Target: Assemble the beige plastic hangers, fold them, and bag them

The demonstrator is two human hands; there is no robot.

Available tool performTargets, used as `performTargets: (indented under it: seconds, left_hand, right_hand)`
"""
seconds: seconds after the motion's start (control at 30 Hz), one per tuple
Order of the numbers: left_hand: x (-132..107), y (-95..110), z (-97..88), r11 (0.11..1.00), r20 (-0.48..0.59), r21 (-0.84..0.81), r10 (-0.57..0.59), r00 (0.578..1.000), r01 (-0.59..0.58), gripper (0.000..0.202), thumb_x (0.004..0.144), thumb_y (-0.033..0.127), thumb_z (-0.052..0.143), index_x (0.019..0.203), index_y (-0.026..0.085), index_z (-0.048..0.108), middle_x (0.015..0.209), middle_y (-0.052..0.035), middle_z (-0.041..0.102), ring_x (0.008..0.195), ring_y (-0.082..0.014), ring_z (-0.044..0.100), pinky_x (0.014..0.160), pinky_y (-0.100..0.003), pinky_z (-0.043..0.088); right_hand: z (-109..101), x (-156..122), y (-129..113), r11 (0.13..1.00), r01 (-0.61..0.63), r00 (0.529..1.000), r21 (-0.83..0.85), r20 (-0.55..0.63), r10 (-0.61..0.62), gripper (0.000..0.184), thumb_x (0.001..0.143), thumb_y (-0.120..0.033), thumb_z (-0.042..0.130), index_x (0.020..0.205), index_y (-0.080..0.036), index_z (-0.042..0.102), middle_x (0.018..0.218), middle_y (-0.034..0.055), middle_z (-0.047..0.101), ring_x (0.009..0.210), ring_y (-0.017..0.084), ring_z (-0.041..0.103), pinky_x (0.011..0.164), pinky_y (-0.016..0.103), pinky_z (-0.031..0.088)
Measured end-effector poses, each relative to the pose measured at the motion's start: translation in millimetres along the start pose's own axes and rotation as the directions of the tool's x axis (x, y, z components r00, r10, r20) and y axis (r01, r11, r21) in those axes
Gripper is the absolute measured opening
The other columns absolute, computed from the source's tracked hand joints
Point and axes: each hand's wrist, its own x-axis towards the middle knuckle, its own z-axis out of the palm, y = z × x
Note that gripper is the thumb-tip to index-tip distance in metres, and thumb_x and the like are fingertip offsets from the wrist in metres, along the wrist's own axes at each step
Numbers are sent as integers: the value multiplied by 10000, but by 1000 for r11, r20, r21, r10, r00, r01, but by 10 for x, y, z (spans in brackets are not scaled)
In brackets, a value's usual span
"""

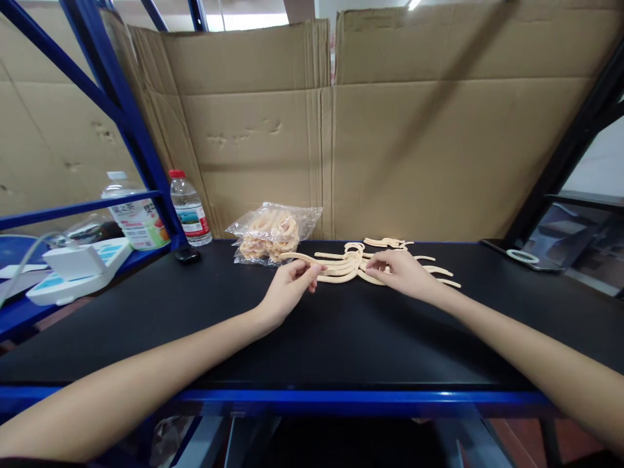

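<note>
A heap of pale wooden clothes hangers (347, 264) lies on the black table top (312, 331), with several more hangers (387, 243) just behind it. My left hand (287, 289) pinches the left arm of the top hanger in the heap. On the right side of the same heap rests my right hand (400, 272), its fingers curled round a hanger. A clear plastic bag (273, 233) with wooden rings inside sits left of the heap, near the cardboard wall.
Tall cardboard sheets (341, 130) close off the back of the table. A water bottle (189, 209) and a tea bottle (136, 218) stand by the blue rack post (129, 123) at left. A white device (78, 270) lies beyond. A tape roll (522, 256) sits at right.
</note>
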Motion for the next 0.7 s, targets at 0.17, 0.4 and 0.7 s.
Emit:
performTargets:
  seconds: [0.17, 0.4, 0.7]
  left_hand:
    - [29, -37, -28, 975, 70, -118, -184, 981, 191, 289, 800, 425, 611, 793, 151, 519, 625, 33, 535, 545, -87, 508, 568, -216, 415]
    - [7, 105, -97, 957, 180, -146, -226, 957, 253, 334, 688, 381, 747, 712, 136, 521, 768, -41, 647, 618, -94, 547, 621, -229, 437]
    - [-68, 73, -173, 931, 105, -243, -254, 962, 272, 254, 645, 307, 790, 786, 128, 679, 808, -25, 613, 626, -74, 477, 610, -209, 401]
  right_hand:
    - [129, -25, 169, 974, -26, 999, -226, 37, 35, 123, 773, -298, 612, 729, -184, 620, 683, 19, 612, 611, 158, 536, 554, 262, 357]
    - [200, -78, 105, 994, -41, 999, -104, 19, 44, 104, 756, -233, 580, 677, -191, 528, 677, -2, 580, 610, 144, 530, 561, 256, 385]
    - [92, -247, -40, 955, -61, 997, 292, 57, 46, 322, 776, -175, 546, 1087, -231, 487, 789, 0, 576, 700, 152, 597, 676, 306, 511]
